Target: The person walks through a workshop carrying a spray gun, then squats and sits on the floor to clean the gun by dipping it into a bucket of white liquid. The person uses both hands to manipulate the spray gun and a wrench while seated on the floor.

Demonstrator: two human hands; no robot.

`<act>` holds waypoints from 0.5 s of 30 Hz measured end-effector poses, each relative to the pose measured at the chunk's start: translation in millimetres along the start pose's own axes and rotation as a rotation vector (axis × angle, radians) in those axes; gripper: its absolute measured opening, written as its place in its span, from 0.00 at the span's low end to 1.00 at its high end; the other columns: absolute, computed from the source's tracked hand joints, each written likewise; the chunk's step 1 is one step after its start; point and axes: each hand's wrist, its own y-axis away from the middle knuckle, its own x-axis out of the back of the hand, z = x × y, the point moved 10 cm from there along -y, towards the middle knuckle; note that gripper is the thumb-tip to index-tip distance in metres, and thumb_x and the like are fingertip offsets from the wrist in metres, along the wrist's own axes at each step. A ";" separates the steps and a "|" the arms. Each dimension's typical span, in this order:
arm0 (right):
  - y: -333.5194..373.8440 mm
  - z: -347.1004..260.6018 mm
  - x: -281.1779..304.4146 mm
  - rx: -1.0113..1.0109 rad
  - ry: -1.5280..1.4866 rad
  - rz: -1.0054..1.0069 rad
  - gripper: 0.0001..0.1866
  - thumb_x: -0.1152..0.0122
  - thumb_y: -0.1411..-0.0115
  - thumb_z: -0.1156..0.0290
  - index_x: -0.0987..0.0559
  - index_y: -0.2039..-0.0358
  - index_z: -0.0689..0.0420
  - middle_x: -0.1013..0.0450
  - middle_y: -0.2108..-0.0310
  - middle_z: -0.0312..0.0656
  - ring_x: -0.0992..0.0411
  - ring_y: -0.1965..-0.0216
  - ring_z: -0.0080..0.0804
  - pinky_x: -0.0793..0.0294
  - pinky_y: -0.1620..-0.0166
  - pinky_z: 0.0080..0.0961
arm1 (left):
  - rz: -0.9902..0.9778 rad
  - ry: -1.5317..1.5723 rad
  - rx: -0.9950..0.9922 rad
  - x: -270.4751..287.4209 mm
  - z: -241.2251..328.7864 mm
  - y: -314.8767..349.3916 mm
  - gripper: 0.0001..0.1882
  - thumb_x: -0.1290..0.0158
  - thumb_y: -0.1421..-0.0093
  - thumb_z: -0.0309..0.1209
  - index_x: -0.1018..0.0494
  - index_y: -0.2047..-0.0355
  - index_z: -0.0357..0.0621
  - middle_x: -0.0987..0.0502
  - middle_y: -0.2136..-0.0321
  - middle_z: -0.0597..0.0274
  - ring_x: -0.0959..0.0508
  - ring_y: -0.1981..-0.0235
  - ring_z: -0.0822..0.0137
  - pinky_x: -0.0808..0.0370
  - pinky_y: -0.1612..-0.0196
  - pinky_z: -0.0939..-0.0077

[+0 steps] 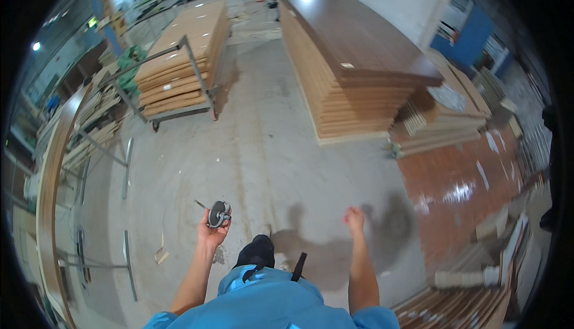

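My left hand (213, 231) is closed round a palm-sized, dark grey, disc-shaped thing (219, 214) with a lighter metal rim and hub. A thin, pale metal piece (201, 204) sticks out beside it on the left; whether the two are joined I cannot tell. Over the floor on the right, my right hand (354, 216) hangs with its fingers curled in, slightly blurred, and nothing shows in it. Both hands are apart from the stacks around me.
Ahead on the right stands a tall stack of door panels (359, 36), the top one dark brown. Wrapped panels (185, 48) lie on a wheeled metal cart (200, 72) ahead left. A long panel (51, 167) rests on metal stands at left. Brown sheeting (460, 191) covers the right floor.
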 end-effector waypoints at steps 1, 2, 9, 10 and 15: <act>-32.0 -60.9 -27.0 0.120 -0.075 -0.051 0.08 0.45 0.33 0.69 0.21 0.68 0.56 0.27 0.76 0.34 0.29 0.77 0.24 0.27 0.72 0.25 | -0.048 0.020 -0.017 -12.3 8.4 -21.2 0.27 0.55 0.30 0.49 0.28 0.43 0.40 0.26 0.45 0.46 0.25 0.46 0.47 0.26 0.64 0.65; -61.7 -97.3 -50.0 0.100 -0.093 -0.053 0.08 0.45 0.33 0.69 0.21 0.67 0.57 0.28 0.77 0.33 0.30 0.77 0.23 0.28 0.73 0.24 | -0.087 0.037 -0.013 -21.9 16.3 -44.1 0.27 0.55 0.30 0.49 0.28 0.43 0.41 0.25 0.45 0.46 0.25 0.47 0.46 0.25 0.63 0.63; -207.6 -68.0 -182.3 0.081 0.200 -0.267 0.05 0.47 0.34 0.72 0.24 0.68 0.55 0.28 0.78 0.37 0.29 0.78 0.27 0.27 0.76 0.28 | 0.109 0.211 -0.056 -70.8 88.7 -237.4 0.28 0.57 0.30 0.51 0.27 0.43 0.44 0.23 0.46 0.48 0.23 0.48 0.48 0.24 0.51 0.59; -208.9 -21.1 -188.2 -0.168 0.101 -0.302 0.04 0.45 0.37 0.74 0.24 0.71 0.56 0.28 0.80 0.39 0.28 0.79 0.29 0.27 0.76 0.29 | 0.134 0.193 -0.038 -86.2 94.4 -263.2 0.26 0.57 0.29 0.51 0.26 0.43 0.46 0.23 0.46 0.51 0.23 0.48 0.50 0.25 0.47 0.56; -179.6 69.9 -212.2 -0.581 0.507 -0.492 0.12 0.45 0.38 0.68 0.26 0.78 0.56 0.29 0.83 0.44 0.29 0.83 0.32 0.35 0.82 0.31 | 0.164 0.091 -0.014 -210.9 127.7 -391.4 0.19 0.50 0.31 0.46 0.23 0.50 0.47 0.19 0.53 0.57 0.22 0.52 0.55 0.25 0.49 0.58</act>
